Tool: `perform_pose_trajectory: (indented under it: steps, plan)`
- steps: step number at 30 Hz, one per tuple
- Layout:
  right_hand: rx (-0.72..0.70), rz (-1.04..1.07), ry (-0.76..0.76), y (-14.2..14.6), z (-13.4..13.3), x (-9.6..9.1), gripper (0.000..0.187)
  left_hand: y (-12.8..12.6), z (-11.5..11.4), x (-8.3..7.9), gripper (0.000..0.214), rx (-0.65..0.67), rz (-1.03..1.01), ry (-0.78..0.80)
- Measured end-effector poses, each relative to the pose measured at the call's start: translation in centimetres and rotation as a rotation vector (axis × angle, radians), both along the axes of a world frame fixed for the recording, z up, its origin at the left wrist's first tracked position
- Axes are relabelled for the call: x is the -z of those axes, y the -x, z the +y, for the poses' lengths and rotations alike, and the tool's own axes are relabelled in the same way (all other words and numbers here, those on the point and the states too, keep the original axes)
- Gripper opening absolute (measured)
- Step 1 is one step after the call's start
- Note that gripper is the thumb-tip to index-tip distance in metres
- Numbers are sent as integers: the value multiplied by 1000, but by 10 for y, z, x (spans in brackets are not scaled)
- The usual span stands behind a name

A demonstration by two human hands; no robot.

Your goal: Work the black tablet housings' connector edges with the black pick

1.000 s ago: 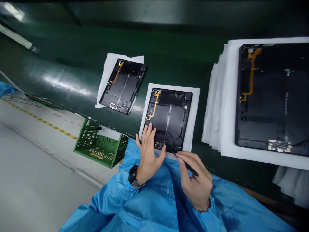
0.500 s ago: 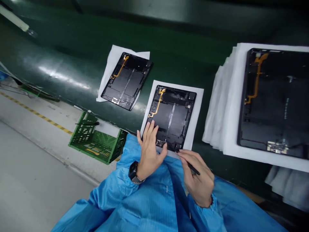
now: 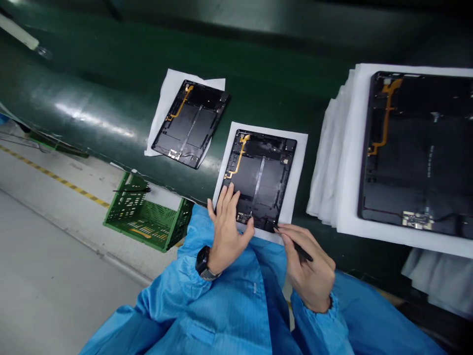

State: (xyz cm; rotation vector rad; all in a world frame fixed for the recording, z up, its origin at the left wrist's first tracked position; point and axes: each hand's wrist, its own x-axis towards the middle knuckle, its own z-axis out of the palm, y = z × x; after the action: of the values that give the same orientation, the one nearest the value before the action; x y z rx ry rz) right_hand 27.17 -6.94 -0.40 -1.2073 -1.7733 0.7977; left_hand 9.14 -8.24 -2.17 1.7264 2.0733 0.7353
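In front of me an opened black tablet housing [image 3: 271, 190] lies on a white foam sheet [image 3: 298, 162], with an orange flex cable [image 3: 238, 160] along its left side. My left hand [image 3: 228, 234] rests on its lower left part, fingers spread, thumb beside a small circuit board [image 3: 244, 217]. A slim black pen-like tool [image 3: 303, 251] is pinched in my right hand [image 3: 310, 264]; its exact kind I cannot make out. The tool's tip is at the housing's lower right corner, partly behind my fingers.
A second tablet housing [image 3: 192, 125] lies on white sheets to the upper left. On the right, another housing [image 3: 414, 148] tops a stack of white foam sheets [image 3: 328, 158]. Below the edge of the green table [image 3: 266, 64] sits a green crate [image 3: 148, 217].
My right hand has shifted slightly right with the tool, along the housing's lower edge. My left hand stays on the housing. The whole view has slid a little.
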Motion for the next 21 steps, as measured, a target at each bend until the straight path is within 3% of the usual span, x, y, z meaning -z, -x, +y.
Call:
perform_pose_trajectory:
  steps: [21]
  plan:
    - [-114,9,-11,6,-2,5,38,1,-1,1,68,9,-9,5]
